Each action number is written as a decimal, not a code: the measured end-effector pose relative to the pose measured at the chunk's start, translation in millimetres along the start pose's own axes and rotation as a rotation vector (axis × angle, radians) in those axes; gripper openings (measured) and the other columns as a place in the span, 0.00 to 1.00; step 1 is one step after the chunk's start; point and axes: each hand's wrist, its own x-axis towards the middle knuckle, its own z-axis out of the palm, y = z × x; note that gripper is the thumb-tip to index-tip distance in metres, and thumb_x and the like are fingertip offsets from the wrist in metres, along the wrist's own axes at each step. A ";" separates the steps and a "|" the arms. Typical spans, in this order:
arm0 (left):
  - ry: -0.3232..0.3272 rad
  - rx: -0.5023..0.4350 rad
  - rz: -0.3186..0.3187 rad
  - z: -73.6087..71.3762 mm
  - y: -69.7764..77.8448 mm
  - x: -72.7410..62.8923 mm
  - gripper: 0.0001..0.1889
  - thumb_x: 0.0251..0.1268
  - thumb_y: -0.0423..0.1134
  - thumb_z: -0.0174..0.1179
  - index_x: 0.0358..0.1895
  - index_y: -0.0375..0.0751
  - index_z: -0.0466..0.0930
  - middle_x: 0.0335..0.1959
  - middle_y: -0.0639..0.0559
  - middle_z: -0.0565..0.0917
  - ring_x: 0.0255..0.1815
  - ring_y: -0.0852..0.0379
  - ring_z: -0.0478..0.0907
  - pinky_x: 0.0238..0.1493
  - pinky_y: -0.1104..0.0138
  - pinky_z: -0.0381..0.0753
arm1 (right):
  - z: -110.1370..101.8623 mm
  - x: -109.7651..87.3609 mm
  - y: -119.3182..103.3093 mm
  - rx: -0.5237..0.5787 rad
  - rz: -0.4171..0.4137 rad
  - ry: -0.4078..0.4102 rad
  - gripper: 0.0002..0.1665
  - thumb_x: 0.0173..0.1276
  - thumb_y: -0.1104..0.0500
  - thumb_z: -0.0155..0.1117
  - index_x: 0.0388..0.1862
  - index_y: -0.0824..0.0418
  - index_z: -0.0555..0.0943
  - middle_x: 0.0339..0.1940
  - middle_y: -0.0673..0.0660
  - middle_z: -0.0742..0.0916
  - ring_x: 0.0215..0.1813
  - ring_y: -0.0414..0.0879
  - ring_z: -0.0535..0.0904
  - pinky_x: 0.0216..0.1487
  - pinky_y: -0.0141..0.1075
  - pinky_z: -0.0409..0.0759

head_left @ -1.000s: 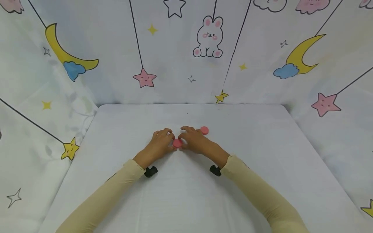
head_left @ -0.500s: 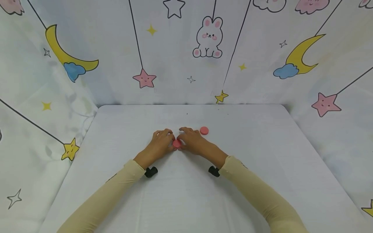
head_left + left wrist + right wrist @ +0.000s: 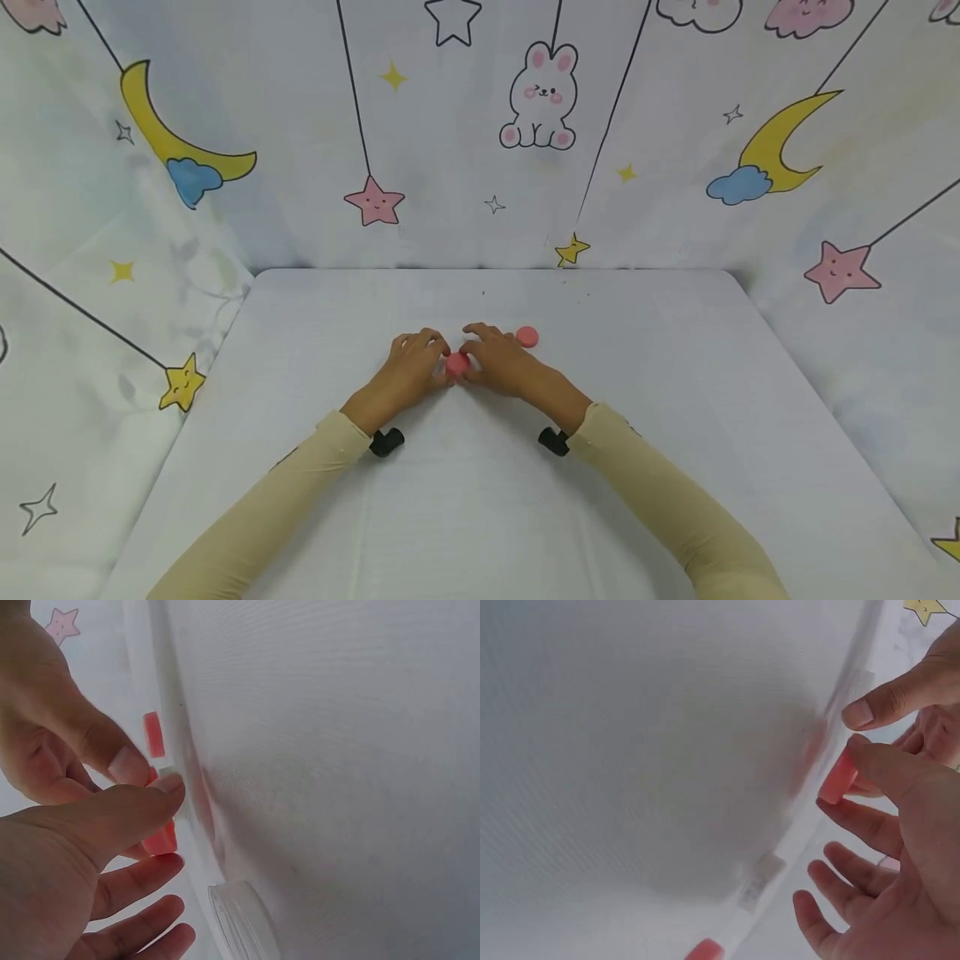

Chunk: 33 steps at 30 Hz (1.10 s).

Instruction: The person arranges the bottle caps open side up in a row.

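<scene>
The pink disc (image 3: 457,365) sits between the two hands, above or at the surface of the white table (image 3: 480,517) (which of the two, I cannot tell). The right hand (image 3: 504,362) pinches it from the right, thumb on one edge and forefinger on the opposite one, with the other fingers loosely bent away from it. The left hand (image 3: 408,365) has thumb and forefinger curled round it from the left (though, seen from the right wrist, that thumb's tip looks just off the edge). A second pink disc (image 3: 527,337) lies beyond the right hand, near its knuckles. A clear, ridged round piece (image 3: 246,922) rests near the left hand's lower fingers.
</scene>
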 end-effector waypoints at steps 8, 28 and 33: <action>0.022 -0.013 -0.014 -0.8 2.2 -0.7 0.22 0.67 0.46 0.75 0.54 0.36 0.80 0.60 0.42 0.79 0.65 0.43 0.77 0.76 0.37 0.58 | -6.9 -2.1 0.7 0.068 0.026 0.054 0.23 0.77 0.46 0.68 0.60 0.61 0.87 0.79 0.60 0.74 0.78 0.57 0.71 0.70 0.58 0.76; 0.085 -0.043 0.014 -3.9 7.8 5.0 0.21 0.69 0.46 0.73 0.55 0.38 0.77 0.58 0.43 0.77 0.65 0.45 0.76 0.72 0.39 0.63 | -10.8 -5.7 -3.0 0.256 0.082 0.080 0.26 0.82 0.43 0.55 0.60 0.60 0.87 0.78 0.61 0.74 0.78 0.56 0.70 0.71 0.61 0.73; 0.088 -0.047 0.051 -5.8 6.9 5.7 0.20 0.68 0.45 0.73 0.53 0.38 0.78 0.57 0.42 0.77 0.65 0.45 0.75 0.71 0.37 0.65 | -12.2 -7.9 2.1 0.267 0.030 0.101 0.25 0.81 0.47 0.59 0.69 0.56 0.81 0.79 0.62 0.72 0.80 0.57 0.69 0.72 0.63 0.72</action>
